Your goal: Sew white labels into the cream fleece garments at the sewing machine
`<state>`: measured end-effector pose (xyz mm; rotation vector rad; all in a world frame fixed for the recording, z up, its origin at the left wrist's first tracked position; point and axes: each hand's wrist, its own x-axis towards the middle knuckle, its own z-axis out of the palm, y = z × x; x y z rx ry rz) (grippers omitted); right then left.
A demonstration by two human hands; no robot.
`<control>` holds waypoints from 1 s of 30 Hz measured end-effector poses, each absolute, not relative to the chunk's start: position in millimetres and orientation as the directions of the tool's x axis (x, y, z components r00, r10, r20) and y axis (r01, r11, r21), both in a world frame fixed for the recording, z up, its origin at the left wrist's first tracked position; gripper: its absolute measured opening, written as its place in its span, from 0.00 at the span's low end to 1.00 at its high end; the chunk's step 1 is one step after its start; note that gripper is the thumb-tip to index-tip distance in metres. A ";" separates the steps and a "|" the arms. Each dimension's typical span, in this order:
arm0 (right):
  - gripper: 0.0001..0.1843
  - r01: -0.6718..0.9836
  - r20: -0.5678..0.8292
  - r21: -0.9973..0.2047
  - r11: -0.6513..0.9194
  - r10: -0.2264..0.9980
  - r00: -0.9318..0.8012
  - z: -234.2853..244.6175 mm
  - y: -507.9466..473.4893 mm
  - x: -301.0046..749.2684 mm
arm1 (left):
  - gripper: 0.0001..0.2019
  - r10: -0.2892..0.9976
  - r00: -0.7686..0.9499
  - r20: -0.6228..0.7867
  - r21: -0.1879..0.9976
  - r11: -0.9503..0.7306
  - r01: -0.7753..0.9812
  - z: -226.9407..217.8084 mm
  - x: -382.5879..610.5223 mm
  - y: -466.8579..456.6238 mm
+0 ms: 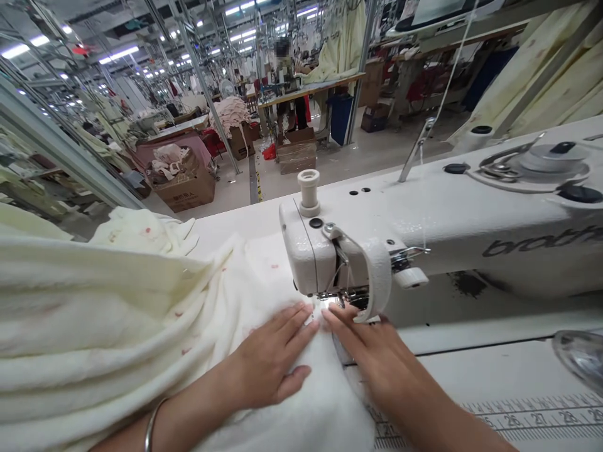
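Cream fleecy fabric point(325, 389) with small reddish prints runs under the needle area of a white sewing machine point(330, 245). Flat on this cloth, just left of the needle, lies my left hand point(273, 351), fingers stretched forward and thumb apart. My right hand point(365, 342) rests at the fabric's right edge, its fingertips close to the presser foot and partly hidden behind the machine's white guard. Between the two hands is a narrow strip of lit cloth. Neither hand shows a grip on the fabric.
Bunched fabric point(94, 314) covers the table's left side. A ruler strip point(527, 417) runs along the front right, below a clear round object point(581, 358). Thread passes through a metal guide point(417, 150) on the machine. Beyond are cardboard boxes point(183, 182), other sewing tables and a person.
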<state>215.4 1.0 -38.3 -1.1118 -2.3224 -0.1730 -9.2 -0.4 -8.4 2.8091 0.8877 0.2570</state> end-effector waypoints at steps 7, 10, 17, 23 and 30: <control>0.24 0.779 0.565 -0.104 0.618 0.681 -0.465 -43.8 -9.1 203.8 | 0.31 0.576 0.812 0.099 0.229 -0.807 0.544 -11.4 -10.6 2.6; 0.24 0.780 0.569 -0.098 0.618 0.678 -0.466 -43.5 -5.2 203.5 | 0.30 0.571 0.810 0.137 0.219 -0.815 0.537 -12.7 -11.2 4.8; 0.28 0.783 0.554 -0.071 0.618 0.677 -0.484 -49.2 -4.7 206.2 | 0.27 0.577 0.802 0.153 0.222 -0.811 0.541 -11.3 -9.5 6.3; 0.28 0.792 0.546 -0.071 0.607 0.688 -0.478 -53.4 -5.7 207.1 | 0.26 0.585 0.795 0.158 0.237 -0.805 0.544 -12.3 -9.1 8.2; 0.26 0.786 0.556 -0.123 0.605 0.698 -0.450 -50.0 -9.9 208.2 | 0.24 0.575 0.798 0.180 0.214 -0.815 0.538 -12.3 -8.6 9.6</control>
